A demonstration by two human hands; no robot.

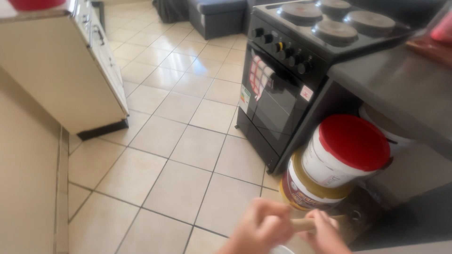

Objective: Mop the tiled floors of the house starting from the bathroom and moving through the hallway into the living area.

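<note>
While blur softens the lower edge, I list: my left hand (pixel 260 228) and my right hand (pixel 325 233), both clenched round one pale wooden handle (pixel 306 225), just below the red-lidded white bucket (pixel 343 153). That bucket sits on a yellow-rimmed tub (pixel 301 190), right of the black stove (pixel 292 70), under the grey counter (pixel 400 80).

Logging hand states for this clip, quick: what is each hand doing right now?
Left hand: closed around the pale, stick-like wooden handle.
Right hand: closed on the same handle, further along; what the handle belongs to cannot be told.
</note>
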